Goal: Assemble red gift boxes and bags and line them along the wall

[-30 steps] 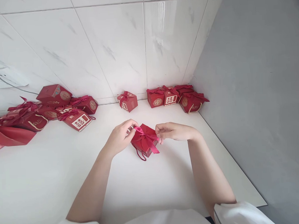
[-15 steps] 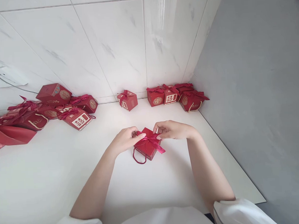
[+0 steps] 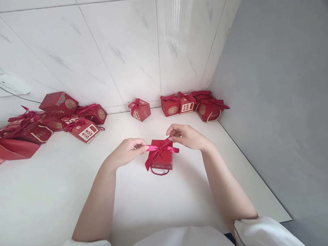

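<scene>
While fingers (image 3: 142, 148) of the left hand (image 3: 126, 153) pinched one end of the ribbon (image 3: 160, 150) and the right hand (image 3: 187, 136) pinched the other, the ribbon ran taut over the small red box (image 3: 163, 161), evidently to seat the bow flat. The box rested mid-frame on the white desk (image 3: 156, 206). Similar boxes (image 3: 189, 105) stood along the tiled wall (image 3: 122, 48), upper centre; a further pile (image 3: 57, 118) lay at frame left.

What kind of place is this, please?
Probably a home worktop in a tiled corner: a white counter, glossy marble-look wall tiles and a grey side wall. Red gift boxes line the wall, and the left hand and right hand pinch the ribbon on one box.
</scene>
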Demonstrator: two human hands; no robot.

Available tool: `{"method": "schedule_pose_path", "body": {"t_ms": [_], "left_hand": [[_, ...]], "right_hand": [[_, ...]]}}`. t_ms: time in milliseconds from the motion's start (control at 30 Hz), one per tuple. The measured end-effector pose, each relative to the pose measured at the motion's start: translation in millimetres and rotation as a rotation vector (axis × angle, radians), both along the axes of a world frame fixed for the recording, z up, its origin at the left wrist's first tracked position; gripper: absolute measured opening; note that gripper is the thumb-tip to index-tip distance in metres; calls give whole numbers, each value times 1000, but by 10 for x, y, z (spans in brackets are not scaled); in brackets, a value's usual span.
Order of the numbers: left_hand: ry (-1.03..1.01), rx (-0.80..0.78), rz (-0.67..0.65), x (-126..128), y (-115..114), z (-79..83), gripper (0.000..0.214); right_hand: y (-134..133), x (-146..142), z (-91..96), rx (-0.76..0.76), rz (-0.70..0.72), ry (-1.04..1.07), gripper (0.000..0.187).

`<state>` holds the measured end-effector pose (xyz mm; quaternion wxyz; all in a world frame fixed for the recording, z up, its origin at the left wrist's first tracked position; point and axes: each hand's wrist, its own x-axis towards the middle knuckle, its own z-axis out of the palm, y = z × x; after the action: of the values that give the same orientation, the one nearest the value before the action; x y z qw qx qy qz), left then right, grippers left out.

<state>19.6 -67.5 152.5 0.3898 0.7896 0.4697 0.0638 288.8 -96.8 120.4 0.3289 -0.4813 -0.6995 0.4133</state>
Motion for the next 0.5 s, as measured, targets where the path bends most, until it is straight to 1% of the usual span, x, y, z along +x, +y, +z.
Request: {"method": "schedule_pose_path", "body": {"t_ms": [67,133,200,267,333,400,467,500], "left_hand": [[-6,6,0,-19,15,-16,35],[3,9,14,-16,15,-43,34],[24,28,78,16,2,-89,36],[40,49,149,77,-16,-153,41],[48,57,175,158,-32,-226,45],[52,66,166,235,-40,-295,45],[53,74,155,289,-39,-347,41],[51,74,151,303,-35,-364,39]], "right_hand": [[17,-25,-32,11,-20,-9,11],[32,-52,-62,53,-69,-45,10],[43,-83,-82,127,-139,-113,10],[39,-125,-82,215,-171,-180,11],[14,-182,-57,295,-147,-211,14],[-29,-247,-15,341,-110,-225,15],[-79,-312,29,328,-73,-259,16],[-103,-342,48,304,-29,-283,17]]}}
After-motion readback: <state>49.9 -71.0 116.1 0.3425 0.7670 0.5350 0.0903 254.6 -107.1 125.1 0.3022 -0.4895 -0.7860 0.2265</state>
